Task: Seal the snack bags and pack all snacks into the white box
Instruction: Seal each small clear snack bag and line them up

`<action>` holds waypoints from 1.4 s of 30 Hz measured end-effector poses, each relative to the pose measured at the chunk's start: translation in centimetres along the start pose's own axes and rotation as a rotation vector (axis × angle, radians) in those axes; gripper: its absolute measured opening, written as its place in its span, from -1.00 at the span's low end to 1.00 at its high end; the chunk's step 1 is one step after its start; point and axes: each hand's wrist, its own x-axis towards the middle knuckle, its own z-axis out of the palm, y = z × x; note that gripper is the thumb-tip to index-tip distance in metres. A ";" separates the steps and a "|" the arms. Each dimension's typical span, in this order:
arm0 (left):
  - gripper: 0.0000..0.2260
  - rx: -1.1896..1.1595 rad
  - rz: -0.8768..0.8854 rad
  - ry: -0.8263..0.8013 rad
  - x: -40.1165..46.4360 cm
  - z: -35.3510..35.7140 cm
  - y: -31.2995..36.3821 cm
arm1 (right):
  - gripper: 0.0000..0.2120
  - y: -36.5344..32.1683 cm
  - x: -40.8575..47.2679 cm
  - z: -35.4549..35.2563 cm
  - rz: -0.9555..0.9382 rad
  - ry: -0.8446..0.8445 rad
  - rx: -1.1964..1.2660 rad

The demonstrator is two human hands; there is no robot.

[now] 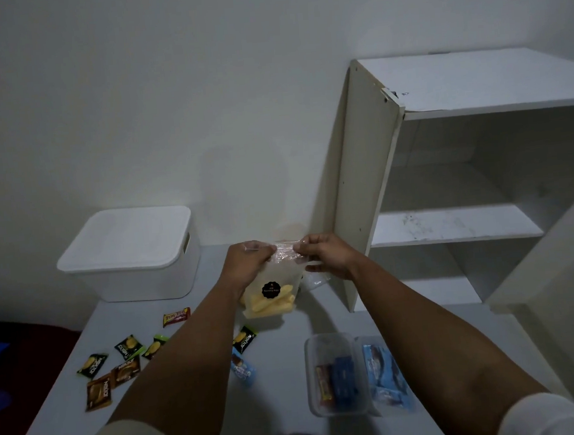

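2 hands grip 1 clear snack bag (270, 287) at its top edge, held upright above the table (199, 426) near frame centre. The left hand (247, 260) pinches the top strip from the 9 o'clock side; the right hand (326, 257) pinches it from the 3 o'clock side, fingers curled onto the plastic. The bag holds pale yellow stick snacks in its lower part and carries a round black label (271, 290) on its front.

The white box (134, 255) stands at 10 o'clock from the bag, against the wall, with its lid on.

Small sachets lie at 7 o'clock from the bag: 1 red wrapper (176, 317), 4 green-and-black sachets (93, 365), 2 brown sachets (98, 392). 1 blue packet (242, 366) lies at 6 o'clock, partly hidden by the left forearm.

A clear plastic tray (335, 374) at 5 o'clock holds red and blue wrapped items; blue packets (385, 374) lie touching its right side.

A white shelf unit (464, 176) stands at 3 o'clock, its door panel just beside the right hand.
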 end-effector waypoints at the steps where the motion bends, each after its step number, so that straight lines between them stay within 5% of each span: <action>1: -0.85 -0.013 -0.002 -0.002 0.0 0.2 0.0 | -0.81 0.0 0.0 0.1 -0.010 0.018 -0.018; 9: -0.85 -0.152 -0.017 0.021 0.4 -0.5 -0.4 | -0.93 0.5 -0.3 -1.2 -0.033 0.114 0.109; 15: -0.89 -0.150 -0.023 0.005 0.3 -0.1 -0.3 | -0.79 0.6 0.0 -1.3 -0.044 0.118 0.134; 19: -0.90 -0.175 -0.047 -0.020 0.5 0.0 -0.2 | -0.99 0.4 -0.1 -0.9 -0.056 0.118 0.120; 21: -0.90 -0.168 -0.051 -0.047 0.5 0.1 -0.2 | -0.88 0.3 0.0 -0.5 -0.049 0.101 0.116; 42: -0.79 0.010 -0.026 -0.142 0.5 0.7 -0.2 | -0.94 0.8 0.0 0.2 -0.039 0.102 -0.021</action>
